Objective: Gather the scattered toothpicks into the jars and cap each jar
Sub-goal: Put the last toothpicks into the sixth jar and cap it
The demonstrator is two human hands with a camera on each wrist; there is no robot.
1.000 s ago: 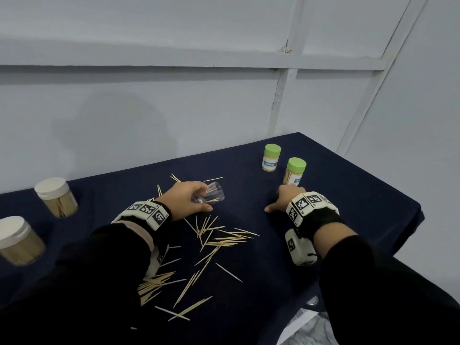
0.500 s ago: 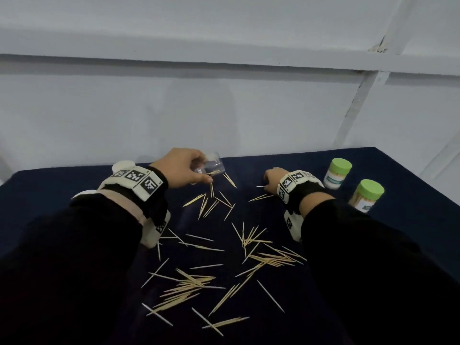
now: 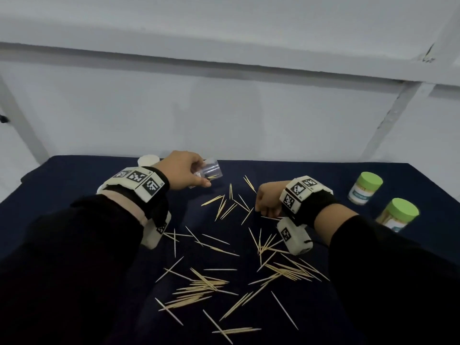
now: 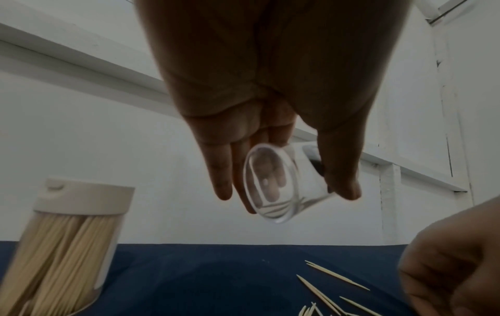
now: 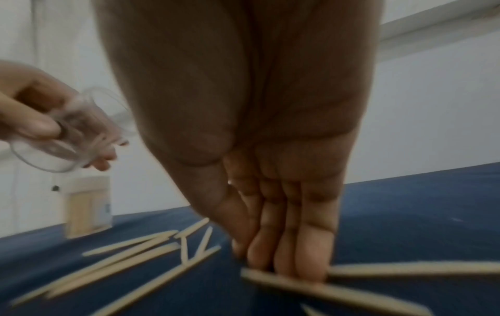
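My left hand [image 3: 185,174] grips a small clear jar [image 3: 211,170] tilted on its side above the dark blue cloth [image 3: 74,178], mouth toward the right. A few toothpicks lie inside the jar [image 4: 276,188]. My right hand [image 3: 266,204] is curled down onto the cloth just right of the jar, and its fingertips [image 5: 284,263] pinch at toothpicks [image 5: 319,288] lying there. Many loose toothpicks [image 3: 199,287] are scattered over the cloth between and in front of my hands. No cap for the clear jar is in view.
Two green-capped jars [image 3: 366,188] [image 3: 398,215] stand at the right of the table. A full white-capped jar [image 4: 70,235] stands just behind my left hand, its cap [image 3: 148,160] showing. A white wall runs along the table's far edge.
My right hand has left the green-capped jars and come left onto the toothpicks near the clear jar. My left hand still holds the jar, raised slightly. My head view has swung left.
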